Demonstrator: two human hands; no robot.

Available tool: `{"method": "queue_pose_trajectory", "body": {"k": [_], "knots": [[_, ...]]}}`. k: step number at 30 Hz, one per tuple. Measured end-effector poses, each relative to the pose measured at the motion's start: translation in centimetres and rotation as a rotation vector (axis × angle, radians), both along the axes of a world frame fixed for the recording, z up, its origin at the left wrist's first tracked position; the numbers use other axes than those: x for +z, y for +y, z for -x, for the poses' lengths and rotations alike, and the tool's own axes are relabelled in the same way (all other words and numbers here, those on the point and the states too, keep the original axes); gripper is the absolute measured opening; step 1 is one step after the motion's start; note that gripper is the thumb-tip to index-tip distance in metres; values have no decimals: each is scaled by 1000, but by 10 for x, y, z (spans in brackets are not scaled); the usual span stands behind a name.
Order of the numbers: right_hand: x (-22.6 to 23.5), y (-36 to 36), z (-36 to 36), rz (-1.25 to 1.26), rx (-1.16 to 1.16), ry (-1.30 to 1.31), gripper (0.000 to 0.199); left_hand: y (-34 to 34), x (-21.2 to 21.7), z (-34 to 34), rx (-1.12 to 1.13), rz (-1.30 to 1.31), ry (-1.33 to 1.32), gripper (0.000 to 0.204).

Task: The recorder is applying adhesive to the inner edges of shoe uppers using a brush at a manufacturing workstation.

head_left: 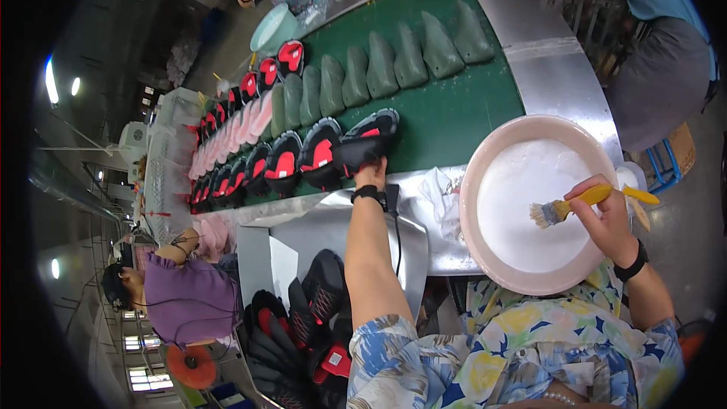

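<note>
A black-and-red shoe sole (pixel 369 141) lies at the near end of a row of like soles (pixel 284 163) on the green conveyor belt (pixel 454 110). The left hand (pixel 371 175) reaches straight out from the body, forearm extended, fingers closed over the sole's near edge; a black wristband sits at the wrist. The right hand (pixel 606 216) is bent inward at the wrist over a pink basin (pixel 485 254) holding white liquid, fingers pinched round the yellow handle of a brush (pixel 564 208) whose bristles hang just above the liquid. Beyond the soles stands a row of grey-green shoe lasts (pixel 394 60). A person in a purple top (pixel 185 295) works to the left.
</note>
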State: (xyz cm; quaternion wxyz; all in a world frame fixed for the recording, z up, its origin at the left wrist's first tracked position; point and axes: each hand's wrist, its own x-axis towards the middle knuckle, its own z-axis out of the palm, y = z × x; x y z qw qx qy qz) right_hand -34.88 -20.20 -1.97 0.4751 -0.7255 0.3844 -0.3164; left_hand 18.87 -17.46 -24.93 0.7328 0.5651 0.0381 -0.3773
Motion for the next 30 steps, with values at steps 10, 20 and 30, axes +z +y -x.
{"method": "queue_pose_trajectory", "body": {"k": [10, 20, 30], "knots": [[-3, -6, 4, -195, 56, -46, 10, 50, 130, 18, -671, -474, -254, 30], [18, 20, 10, -171, 170, -102, 12, 70, 13, -34, -303, -691, -989, 52], [-22, 16, 39, -205, 103, -190, 15, 188, 269, 83, -1382, -588, -836, 82]]}}
